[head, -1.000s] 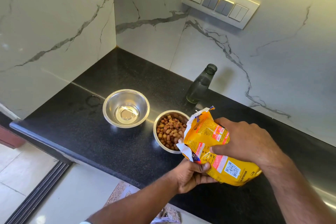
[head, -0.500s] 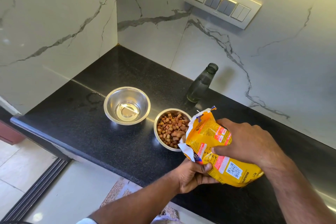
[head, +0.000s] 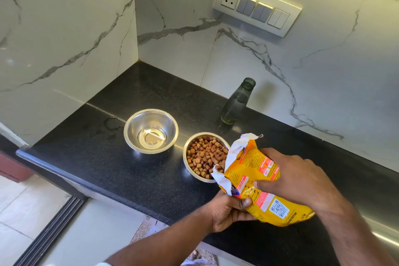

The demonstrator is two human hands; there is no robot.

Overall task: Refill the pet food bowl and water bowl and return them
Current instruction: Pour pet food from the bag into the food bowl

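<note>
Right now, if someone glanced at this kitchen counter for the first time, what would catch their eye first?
The bright yellow food bag, gripped by the left hand and right hand, tilts its torn mouth over the steel food bowl heaped with brown kibble. Left of that sits a second steel bowl with only a little liquid, and an open glass bottle stands behind by the marble wall.

Open black counter (head: 90, 157) left and front of empty steel bowl (head: 151, 131). Kibble bowl (head: 204, 156) just right of it, narrow gap, possibly touching. Yellow bag (head: 259, 181) with both hands overhangs kibble bowl's right rim. Glass bottle (head: 236, 104) stands behind, near wall (head: 323, 71).
</note>
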